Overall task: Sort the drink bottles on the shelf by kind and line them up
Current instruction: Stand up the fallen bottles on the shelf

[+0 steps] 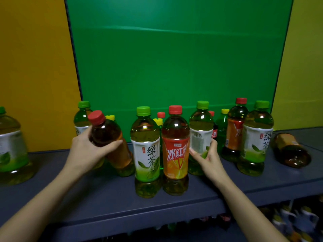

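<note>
My left hand [87,151] grips a red-capped iced tea bottle [108,137], which leans to the left above the dark blue shelf [104,198]. My right hand [208,158] holds the lower part of an upright green tea bottle [201,130]. Between my hands stand a green tea bottle [146,151] and an orange-labelled iced tea bottle [175,149], side by side near the shelf's front. Further right stand another iced tea bottle [235,130] and a green tea bottle [257,137].
An iced tea bottle [290,151] lies on its side at the far right. A green tea bottle [12,147] stands at the far left, another [82,117] behind my left hand. Small yellow- and red-capped bottles stand at the back. More bottles fill the lower shelf [288,219].
</note>
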Action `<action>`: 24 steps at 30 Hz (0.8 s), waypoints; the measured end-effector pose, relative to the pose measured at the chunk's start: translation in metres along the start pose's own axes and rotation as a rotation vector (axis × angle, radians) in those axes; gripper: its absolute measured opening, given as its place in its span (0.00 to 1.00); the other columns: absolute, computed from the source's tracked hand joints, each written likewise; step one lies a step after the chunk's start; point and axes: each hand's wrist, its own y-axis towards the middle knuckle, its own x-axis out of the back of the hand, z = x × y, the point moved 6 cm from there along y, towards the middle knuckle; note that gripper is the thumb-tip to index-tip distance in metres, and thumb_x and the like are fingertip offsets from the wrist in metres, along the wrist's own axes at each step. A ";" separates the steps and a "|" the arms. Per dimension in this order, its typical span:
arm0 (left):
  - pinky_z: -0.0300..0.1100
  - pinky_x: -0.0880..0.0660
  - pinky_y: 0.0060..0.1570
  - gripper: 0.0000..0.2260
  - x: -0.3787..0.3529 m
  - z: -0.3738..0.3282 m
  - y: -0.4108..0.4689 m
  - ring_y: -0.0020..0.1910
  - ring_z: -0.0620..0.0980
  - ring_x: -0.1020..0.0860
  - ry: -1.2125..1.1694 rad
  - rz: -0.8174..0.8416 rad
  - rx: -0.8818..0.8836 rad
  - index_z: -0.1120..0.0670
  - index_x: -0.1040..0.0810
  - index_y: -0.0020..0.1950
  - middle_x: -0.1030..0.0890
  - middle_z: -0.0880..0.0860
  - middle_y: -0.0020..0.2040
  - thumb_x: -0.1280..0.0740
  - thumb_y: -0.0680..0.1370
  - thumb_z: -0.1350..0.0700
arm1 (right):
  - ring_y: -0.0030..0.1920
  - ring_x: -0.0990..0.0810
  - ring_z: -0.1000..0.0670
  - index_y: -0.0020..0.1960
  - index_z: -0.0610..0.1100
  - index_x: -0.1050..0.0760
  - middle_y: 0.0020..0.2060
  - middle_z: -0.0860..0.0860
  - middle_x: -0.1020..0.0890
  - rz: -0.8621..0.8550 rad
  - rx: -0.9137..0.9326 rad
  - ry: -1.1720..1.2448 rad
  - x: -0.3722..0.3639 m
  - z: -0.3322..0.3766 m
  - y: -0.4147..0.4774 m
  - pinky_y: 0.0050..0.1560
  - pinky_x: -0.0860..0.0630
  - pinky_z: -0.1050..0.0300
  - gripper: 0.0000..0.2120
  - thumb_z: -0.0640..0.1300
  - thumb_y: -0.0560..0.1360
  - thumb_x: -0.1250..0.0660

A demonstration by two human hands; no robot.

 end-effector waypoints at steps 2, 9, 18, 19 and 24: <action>0.41 0.31 0.50 0.19 -0.007 0.005 0.010 0.51 0.48 0.25 0.001 0.012 0.068 0.49 0.25 0.53 0.22 0.50 0.49 0.24 0.66 0.55 | 0.54 0.24 0.59 0.66 0.47 0.46 0.53 0.59 0.26 0.028 0.009 0.001 -0.005 -0.001 0.002 0.57 0.27 0.58 0.28 0.42 0.73 0.33; 0.45 0.29 0.52 0.24 -0.027 0.025 0.033 0.53 0.51 0.24 0.014 0.137 0.212 0.53 0.24 0.58 0.22 0.52 0.52 0.24 0.65 0.47 | 0.51 0.25 0.65 0.69 0.44 0.47 0.52 0.62 0.27 0.021 0.032 -0.076 -0.011 -0.003 0.003 0.48 0.26 0.72 0.29 0.41 0.75 0.35; 0.44 0.29 0.49 0.20 -0.039 0.022 0.032 0.47 0.50 0.27 0.149 0.059 0.127 0.58 0.24 0.56 0.20 0.57 0.52 0.26 0.68 0.50 | 0.52 0.26 0.66 0.71 0.43 0.49 0.56 0.56 0.26 -0.001 0.040 -0.083 -0.012 -0.004 0.002 0.48 0.27 0.75 0.30 0.41 0.75 0.36; 0.44 0.29 0.49 0.20 -0.040 0.021 0.029 0.47 0.49 0.27 0.146 0.060 0.129 0.58 0.25 0.56 0.20 0.57 0.53 0.27 0.69 0.50 | 0.52 0.26 0.65 0.71 0.44 0.48 0.56 0.56 0.26 -0.002 0.037 -0.080 -0.012 -0.004 0.001 0.48 0.27 0.75 0.30 0.41 0.75 0.35; 0.46 0.28 0.48 0.22 -0.049 0.029 0.013 0.48 0.52 0.25 0.093 0.126 0.173 0.55 0.29 0.60 0.22 0.57 0.57 0.33 0.72 0.43 | 0.55 0.23 0.57 0.70 0.44 0.44 0.60 0.50 0.24 -0.036 0.011 -0.082 -0.008 -0.006 0.000 0.56 0.26 0.63 0.30 0.43 0.74 0.33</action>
